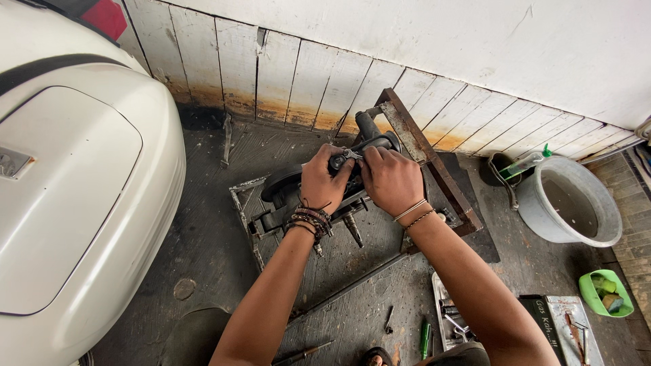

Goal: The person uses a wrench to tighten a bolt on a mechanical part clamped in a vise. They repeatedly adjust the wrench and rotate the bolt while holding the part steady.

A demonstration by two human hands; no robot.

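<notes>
Both hands' grip on grinder point(359, 146), green tub point(605, 293) right

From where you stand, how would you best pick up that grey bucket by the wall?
Probably by the near rim of the grey bucket, reaching down from above: it stands upright with its mouth open, and the wall side is crowded by a green-capped bottle.

A white plank wall point(407, 41), rust-stained along its base, stands behind the dark wooden floor point(203, 230). Daylight falls evenly below that wall.
</notes>
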